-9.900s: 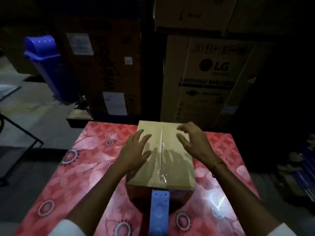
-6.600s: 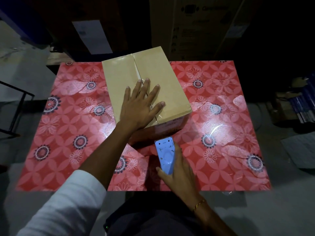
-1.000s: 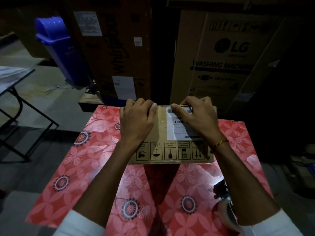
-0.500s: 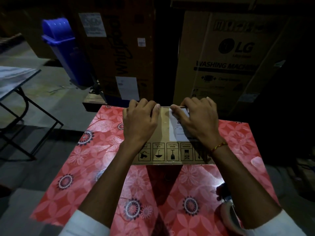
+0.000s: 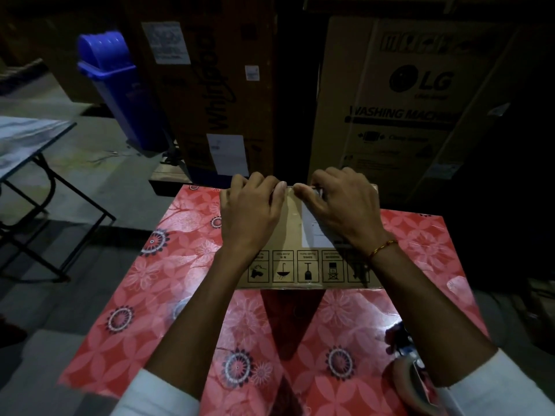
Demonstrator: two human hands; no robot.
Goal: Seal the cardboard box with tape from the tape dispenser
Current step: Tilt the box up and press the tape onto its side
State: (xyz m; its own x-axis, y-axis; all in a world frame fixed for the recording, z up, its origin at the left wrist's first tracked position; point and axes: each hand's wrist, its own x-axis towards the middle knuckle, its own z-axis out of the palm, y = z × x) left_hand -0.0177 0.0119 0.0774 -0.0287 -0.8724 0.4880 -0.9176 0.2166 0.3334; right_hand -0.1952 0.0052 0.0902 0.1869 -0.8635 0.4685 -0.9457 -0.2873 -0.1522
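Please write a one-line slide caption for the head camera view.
Both hands, left and right, press on a cardboard box on a red floral table.

Your cardboard box (image 5: 288,265) lies on the red floral table, its face with handling symbols and a white label turned up toward you; your tape dispenser (image 5: 411,376) rests near the table's right front corner, partly hidden
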